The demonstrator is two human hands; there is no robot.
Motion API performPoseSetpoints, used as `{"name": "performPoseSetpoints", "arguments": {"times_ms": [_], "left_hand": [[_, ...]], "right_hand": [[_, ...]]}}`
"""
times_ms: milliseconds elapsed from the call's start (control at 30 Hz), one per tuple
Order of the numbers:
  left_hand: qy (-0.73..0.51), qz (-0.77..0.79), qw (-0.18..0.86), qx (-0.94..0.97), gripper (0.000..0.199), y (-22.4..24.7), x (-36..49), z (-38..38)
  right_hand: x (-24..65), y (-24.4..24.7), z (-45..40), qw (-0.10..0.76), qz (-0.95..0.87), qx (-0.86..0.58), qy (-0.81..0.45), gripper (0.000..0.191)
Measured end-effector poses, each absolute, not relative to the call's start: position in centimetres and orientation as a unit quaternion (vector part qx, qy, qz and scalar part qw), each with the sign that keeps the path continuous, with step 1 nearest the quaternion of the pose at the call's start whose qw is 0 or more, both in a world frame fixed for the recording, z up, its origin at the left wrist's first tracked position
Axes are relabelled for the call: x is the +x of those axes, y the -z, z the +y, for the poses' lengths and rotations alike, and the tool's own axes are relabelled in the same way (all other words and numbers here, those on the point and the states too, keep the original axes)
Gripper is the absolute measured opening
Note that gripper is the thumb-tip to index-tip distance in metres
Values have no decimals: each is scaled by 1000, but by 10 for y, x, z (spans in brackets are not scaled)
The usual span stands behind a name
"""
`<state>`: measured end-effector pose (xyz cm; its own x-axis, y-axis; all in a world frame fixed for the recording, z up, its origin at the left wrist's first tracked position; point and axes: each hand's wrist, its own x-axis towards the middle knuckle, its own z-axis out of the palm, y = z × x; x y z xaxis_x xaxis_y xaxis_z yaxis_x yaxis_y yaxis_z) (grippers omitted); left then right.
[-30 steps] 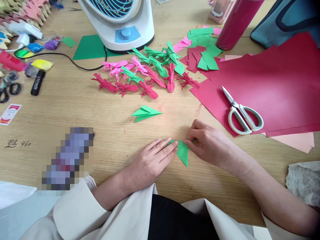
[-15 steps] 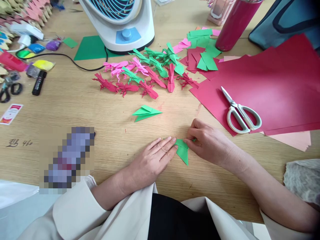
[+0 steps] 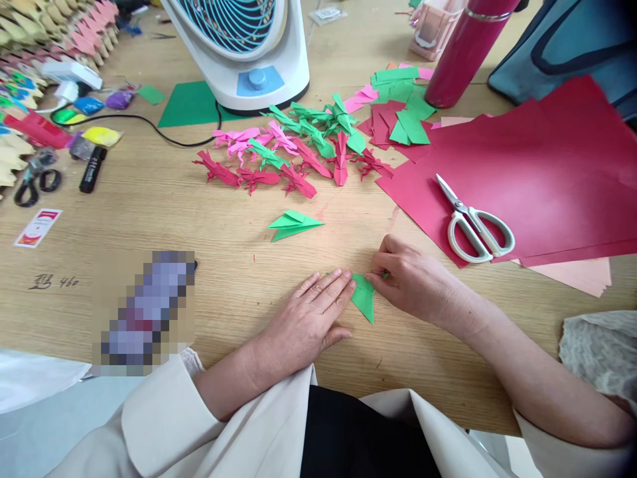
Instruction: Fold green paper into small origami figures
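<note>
A small folded piece of green paper (image 3: 363, 299) lies on the table between my hands, partly hidden under them. My left hand (image 3: 311, 315) rests flat over its left part, fingers stretched out and the thumb apart. At the paper's right end, my right hand (image 3: 405, 275) is closed, thumb and finger pinching the edge; a bit of green shows between the fingers. Just beyond my hands sits another folded green paper piece (image 3: 296, 224), pointed at its right end.
Folded red, pink and green paper figures (image 3: 298, 149) lie beyond. White-handled scissors (image 3: 480, 229) rest on large red sheets (image 3: 537, 172) at right. A fan (image 3: 259, 66), a magenta bottle (image 3: 470, 53), a blue bag (image 3: 572, 46) and a black marker (image 3: 93, 169) stand or lie around. A blurred-out object (image 3: 146, 312) is at left.
The camera view has shifted slightly, so the scene sits a little differently. My left thumb now shows, stretched away from the fingers. My right hand keeps its pinch on the green paper.
</note>
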<state>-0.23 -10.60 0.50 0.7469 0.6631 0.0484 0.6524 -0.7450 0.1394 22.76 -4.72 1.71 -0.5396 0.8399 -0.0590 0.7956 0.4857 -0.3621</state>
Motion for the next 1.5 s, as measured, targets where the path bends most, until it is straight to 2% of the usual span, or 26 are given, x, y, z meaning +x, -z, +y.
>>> {"name": "performPoseSetpoints", "arguments": {"times_ms": [200,467,667,800,900,1133,1367,1500], "left_hand": [[-52,371,50,926,64,-5,5,-109],[-32,410,31,911,83,-5,20,-118],[-10,426,33,904,84,-9,25,-121],[-8,425,38,905,85,-8,24,-123],[-4,435,45,899,86,-8,23,-124],[-40,434,74,897,82,-4,18,-124],[-82,433,83,894,78,-2,8,-119],[-99,430,87,893,59,-6,3,-115]], "right_hand": [[227,-19,-47,63,-860,-479,-168,23],[229,-23,-45,58,-852,-488,-180,23],[237,-25,-55,126,-851,-462,-213,9],[242,-24,-80,184,-853,-459,-165,17],[241,-23,-94,173,-875,-431,-136,23],[233,-18,-93,109,-923,-361,-80,25],[232,-16,-92,113,-924,-356,-82,27],[231,-15,-92,131,-915,-369,-96,29]]}}
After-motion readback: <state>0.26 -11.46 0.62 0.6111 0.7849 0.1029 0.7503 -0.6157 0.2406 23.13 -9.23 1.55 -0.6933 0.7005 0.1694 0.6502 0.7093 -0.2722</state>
